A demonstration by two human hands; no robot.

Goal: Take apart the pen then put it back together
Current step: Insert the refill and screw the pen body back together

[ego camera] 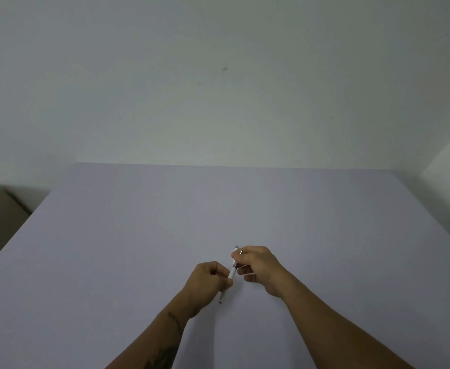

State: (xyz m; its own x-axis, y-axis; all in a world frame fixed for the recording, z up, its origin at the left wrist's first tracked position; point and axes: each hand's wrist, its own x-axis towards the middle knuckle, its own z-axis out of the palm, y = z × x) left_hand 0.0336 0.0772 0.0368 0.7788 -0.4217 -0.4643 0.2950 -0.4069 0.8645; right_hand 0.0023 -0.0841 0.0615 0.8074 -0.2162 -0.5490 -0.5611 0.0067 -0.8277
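Your left hand (pixel 205 282) is curled closed around the lower barrel of the pen (pixel 231 274), with the tip end poking out below your fingers toward you. Above that grip the white barrel runs up and slightly right, held in the air just over the lavender worktop (pixel 138 222), roughly in the middle of its near half. Next along, your right hand (pixel 258 269) is pinched closed on the upper end, thumb and forefinger around the section with the metal clip, and the cap end shows just past your knuckles.

As far as you can judge from this view, the pen reads as one piece: a thin dark band shows about where the two halves meet, but whether that is a seam beginning to open or only a trim ring is too small to tell. No loose parts lie on the worktop. So you are either about to unscrew or pull it apart, or closing it back up. The grip on both ends suits either.
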